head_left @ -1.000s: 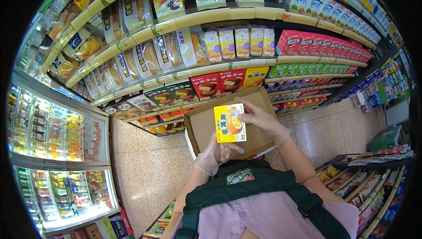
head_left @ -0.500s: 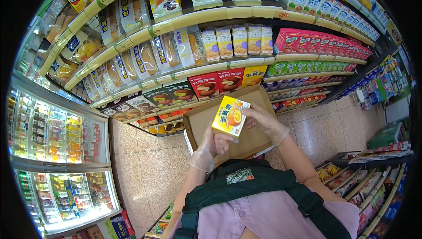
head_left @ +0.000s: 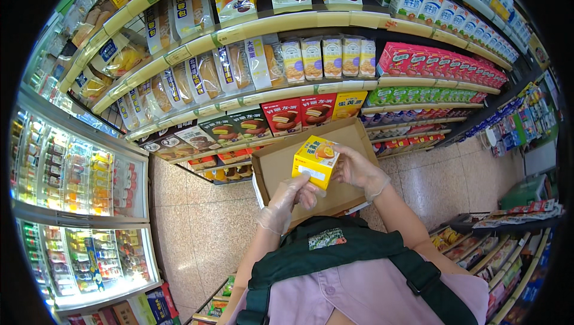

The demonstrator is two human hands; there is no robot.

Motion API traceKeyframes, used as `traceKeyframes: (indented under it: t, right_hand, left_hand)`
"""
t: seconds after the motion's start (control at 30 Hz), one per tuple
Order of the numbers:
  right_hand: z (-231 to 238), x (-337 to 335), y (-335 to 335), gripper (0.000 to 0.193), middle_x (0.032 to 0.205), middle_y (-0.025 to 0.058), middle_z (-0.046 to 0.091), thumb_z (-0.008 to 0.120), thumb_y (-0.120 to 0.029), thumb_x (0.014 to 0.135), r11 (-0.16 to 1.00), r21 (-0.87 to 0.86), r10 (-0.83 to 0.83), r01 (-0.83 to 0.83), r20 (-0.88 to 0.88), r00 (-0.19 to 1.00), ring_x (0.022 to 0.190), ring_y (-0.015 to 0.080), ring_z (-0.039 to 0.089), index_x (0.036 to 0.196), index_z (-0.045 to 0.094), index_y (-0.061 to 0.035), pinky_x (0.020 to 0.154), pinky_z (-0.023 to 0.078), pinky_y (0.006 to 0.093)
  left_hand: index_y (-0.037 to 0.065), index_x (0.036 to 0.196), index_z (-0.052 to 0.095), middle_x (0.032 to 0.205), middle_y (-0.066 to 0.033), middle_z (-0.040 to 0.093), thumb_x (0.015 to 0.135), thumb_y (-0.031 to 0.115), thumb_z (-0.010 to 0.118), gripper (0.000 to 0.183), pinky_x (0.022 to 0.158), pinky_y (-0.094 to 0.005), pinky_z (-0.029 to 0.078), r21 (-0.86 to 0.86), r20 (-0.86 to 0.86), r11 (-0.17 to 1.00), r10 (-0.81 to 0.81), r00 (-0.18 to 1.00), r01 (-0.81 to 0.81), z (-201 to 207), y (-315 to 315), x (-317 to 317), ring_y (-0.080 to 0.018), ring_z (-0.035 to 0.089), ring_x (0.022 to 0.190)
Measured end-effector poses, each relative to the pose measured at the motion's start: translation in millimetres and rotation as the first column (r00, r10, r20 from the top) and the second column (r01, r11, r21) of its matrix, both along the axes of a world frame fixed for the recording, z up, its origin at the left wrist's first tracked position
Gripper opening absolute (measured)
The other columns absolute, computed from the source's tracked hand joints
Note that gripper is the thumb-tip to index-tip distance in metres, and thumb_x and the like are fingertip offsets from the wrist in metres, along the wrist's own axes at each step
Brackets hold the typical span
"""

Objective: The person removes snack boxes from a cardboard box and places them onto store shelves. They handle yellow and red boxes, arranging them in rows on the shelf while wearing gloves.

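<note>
Hands, left and right (both clear-gloved), holding a yellow box between them, over an open cardboard tray

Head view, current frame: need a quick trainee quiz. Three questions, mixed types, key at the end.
1. Multiple choice: what is the main colour of the held box? A) red B) green C) yellow
2. True or false: the left hand and right hand are both bare.
3. Fill in the blank: the two red cake boxes stand just to the picture's ____ of the shelved yellow box.

Key: 1. C. 2. False; both wear clear plastic gloves. 3. Left.
</note>
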State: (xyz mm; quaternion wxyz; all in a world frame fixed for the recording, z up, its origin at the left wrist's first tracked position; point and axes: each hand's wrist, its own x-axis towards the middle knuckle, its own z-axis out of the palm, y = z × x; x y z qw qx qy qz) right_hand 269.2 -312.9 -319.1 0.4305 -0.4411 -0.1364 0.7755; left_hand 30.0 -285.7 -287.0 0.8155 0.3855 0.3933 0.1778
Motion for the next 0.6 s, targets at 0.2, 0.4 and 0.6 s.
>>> traceKeyframes:
  t: [0.2, 0.4, 0.6]
  right_hand:
    - [-9.9, -3.6, -0.3, 0.057, 0.095, 0.0047, 0.068, 0.059, -0.054, 0.089, 1.0, -0.011, 0.009, -0.008, 0.012, 1.0, 0.074, 0.0149, 0.064, 0.124, 0.056, -0.0097, 0.057, 0.049, 0.0255]
    - [-16.6, -8.6, 0.3, 0.057, 0.1, 0.0016, 0.068, 0.055, -0.053, 0.091, 1.0, 0.011, 0.001, -0.001, 0.003, 1.0, 0.075, 0.013, 0.065, 0.131, 0.053, -0.0139, 0.055, 0.048, 0.0257]
    - [-16.3, -17.5, 0.9, 0.057, 0.096, 0.0004, 0.064, 0.054, -0.056, 0.089, 0.999, 0.03, -0.013, 0.013, 0.03, 0.999, 0.068, 0.0137, 0.06, 0.13, 0.052, -0.0167, 0.051, 0.042, 0.0254]
  left_hand:
    - [-0.002, 0.08, 0.07, 0.06, -0.0098, 0.065, 0.099, 0.032, 0.056, 0.042, 0.046, -0.0229, 0.047, 0.083, -0.067, 0.991, -0.096, 0.993, 0.101, 3.4, -3.8, 1.6, -0.0135, 0.06, 0.049]
    - [-0.002, 0.078, 0.069, 0.058, -0.0081, 0.063, 0.099, 0.033, 0.055, 0.043, 0.048, -0.0255, 0.048, 0.179, -0.163, 0.981, -0.04, 0.986, 0.07, 5.9, -13.3, 4.2, -0.0146, 0.059, 0.049]
    - [-0.003, 0.078, 0.07, 0.058, -0.0076, 0.064, 0.099, 0.037, 0.054, 0.048, 0.055, -0.0271, 0.05, 0.359, -0.375, 0.912, -0.053, 0.926, 0.198, 15.0, -22.1, 4.7, -0.0136, 0.061, 0.052]
